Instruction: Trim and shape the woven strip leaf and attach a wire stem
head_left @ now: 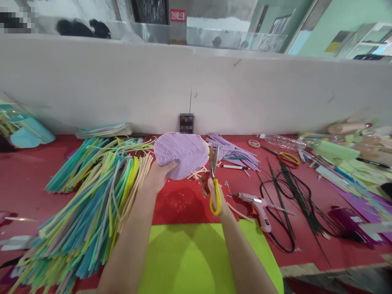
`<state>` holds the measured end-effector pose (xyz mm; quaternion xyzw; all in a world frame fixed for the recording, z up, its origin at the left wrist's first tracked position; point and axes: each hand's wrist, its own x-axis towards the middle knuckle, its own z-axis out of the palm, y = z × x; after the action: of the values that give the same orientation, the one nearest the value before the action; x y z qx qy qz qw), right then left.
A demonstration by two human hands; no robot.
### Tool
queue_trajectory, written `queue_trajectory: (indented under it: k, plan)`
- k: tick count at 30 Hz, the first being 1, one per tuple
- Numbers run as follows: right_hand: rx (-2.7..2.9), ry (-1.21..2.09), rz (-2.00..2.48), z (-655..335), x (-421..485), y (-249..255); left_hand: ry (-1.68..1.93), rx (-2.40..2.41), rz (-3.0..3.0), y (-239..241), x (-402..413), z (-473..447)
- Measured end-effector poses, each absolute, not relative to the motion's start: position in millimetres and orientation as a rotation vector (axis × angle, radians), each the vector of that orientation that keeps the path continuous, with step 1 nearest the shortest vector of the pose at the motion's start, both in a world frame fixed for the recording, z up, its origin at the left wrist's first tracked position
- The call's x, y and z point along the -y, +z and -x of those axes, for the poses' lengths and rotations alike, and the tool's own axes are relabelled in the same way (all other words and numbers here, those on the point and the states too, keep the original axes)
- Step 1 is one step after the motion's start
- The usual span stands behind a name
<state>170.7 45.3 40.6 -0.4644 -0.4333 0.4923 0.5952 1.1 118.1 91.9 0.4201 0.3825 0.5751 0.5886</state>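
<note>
A lilac leaf shape (183,151), built from slanting rows of fuzzy stems around a middle line, is held up over the table. My left hand (161,173) grips its lower left side, the thumb lying across the front. Just to the right, my right hand (216,196) is closed on scissors (215,196) with yellow and red handles. Their blades (213,157) point upward, slightly parted, close to the leaf's right edge. Behind the blades lies a bundle of lilac pipe cleaners (235,153). Short pale cut pieces (198,173) are scattered below the leaf.
Heaps of coloured pipe cleaners (88,208) cover the left side. A pink glue gun (257,208) with a black cord lies at right, near green wire stems (297,196), a second pair of scissors (289,159) and a plastic bottle (284,141). A white partition (122,81) stands behind.
</note>
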Motion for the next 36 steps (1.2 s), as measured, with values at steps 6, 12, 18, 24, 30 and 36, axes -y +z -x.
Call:
queue_trajectory:
  k: [6, 12, 18, 24, 30, 36]
  plan:
    - [1.056, 1.208, 1.042, -170.3, -39.6, 37.0, 1.294, -0.912, -0.959, 86.6, -119.8, 0.6]
    - [1.087, 1.150, 1.116, -172.1, -38.7, 37.3, 1.294, -0.917, -1.019, 82.5, -122.3, 3.8]
    - [1.050, 1.130, 1.162, -171.6, -39.6, 36.8, 1.286, -0.947, -1.022, 81.1, -122.3, 2.8]
    - [1.032, 1.181, 1.194, -171.2, -39.8, 39.8, 1.295, -0.942, -1.068, 82.0, -121.5, 1.8]
    - [0.965, 1.194, 1.211, -167.9, -39.0, 41.4, 1.296, -0.987, -1.093, 77.9, -123.7, -0.1]
    - [0.950, 1.185, 1.221, -165.6, -37.8, 41.4, 1.306, -1.000, -1.116, 76.0, -124.0, -2.0]
